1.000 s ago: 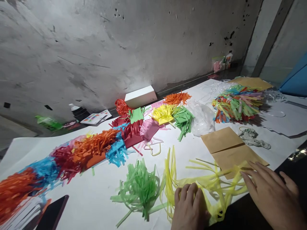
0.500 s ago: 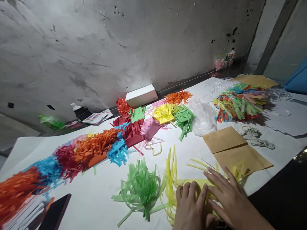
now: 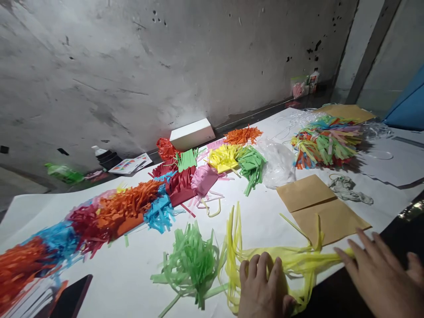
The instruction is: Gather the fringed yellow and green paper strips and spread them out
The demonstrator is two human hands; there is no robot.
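A yellow fringed paper (image 3: 265, 252) lies near the front edge, its long strips spread to the left and right. My left hand (image 3: 261, 285) rests over its middle with fingers bent side by side and thumb tucked low, holding it against the white surface. Off to the right, my right hand (image 3: 380, 269) has its fingers stretched and spread, touching the ends of yellow strips (image 3: 318, 260) drawn out straight. A loose green fringed bundle (image 3: 194, 260) sits just left of the yellow one. The paper beneath my left palm is hidden.
Tan folded paper (image 3: 321, 210) lies beyond my right hand, with a grey cloth-like bundle (image 3: 351, 187) behind it. Fringed papers and a white box (image 3: 192, 134) stand toward the wall. A colourful fringe garland (image 3: 129, 205) runs left; a dark phone (image 3: 71, 296) lies front left.
My right hand has moved right, away from my left hand, and the right-hand yellow strips now lie stretched that way. My left hand stays on the yellow paper. The view has shifted slightly.
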